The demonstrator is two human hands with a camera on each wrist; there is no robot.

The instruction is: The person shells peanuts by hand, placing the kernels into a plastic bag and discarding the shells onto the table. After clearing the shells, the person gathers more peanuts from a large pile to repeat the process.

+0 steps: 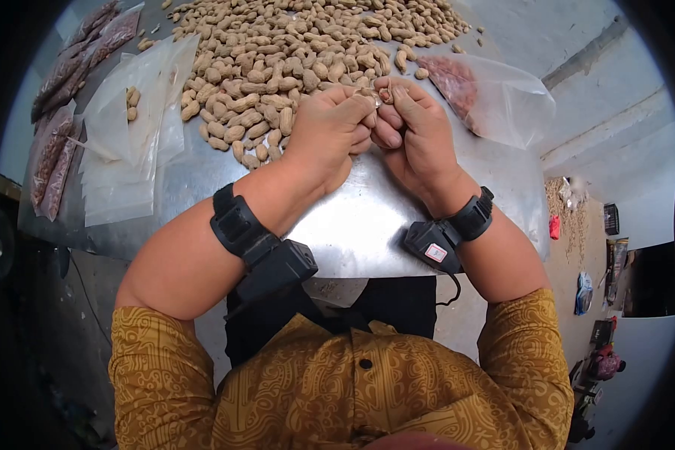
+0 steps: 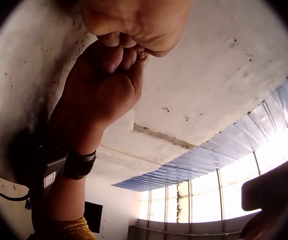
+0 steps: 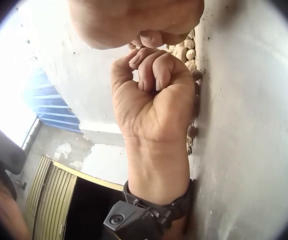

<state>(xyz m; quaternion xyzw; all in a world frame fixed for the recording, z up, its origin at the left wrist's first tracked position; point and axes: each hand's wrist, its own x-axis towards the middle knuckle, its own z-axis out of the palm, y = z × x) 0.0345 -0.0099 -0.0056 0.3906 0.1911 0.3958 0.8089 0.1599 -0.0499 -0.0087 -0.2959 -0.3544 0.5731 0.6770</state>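
Over the near edge of a heap of unshelled peanuts, both hands meet fingertip to fingertip. The right hand pinches a cracked peanut between thumb and forefinger, and a reddish kernel shows in its broken shell. Curled fingers of the left hand grip a bit of pale shell right beside it. Seen from the left wrist, the peanut is a small rough piece at the right hand's thumb tip. The right wrist view shows the left hand with its fingers folded inward, its hold partly hidden.
A clear bag of reddish kernels lies right of the heap on the metal table. Empty clear bags lie at the left, a few peanuts on them. Filled kernel bags line the left edge.
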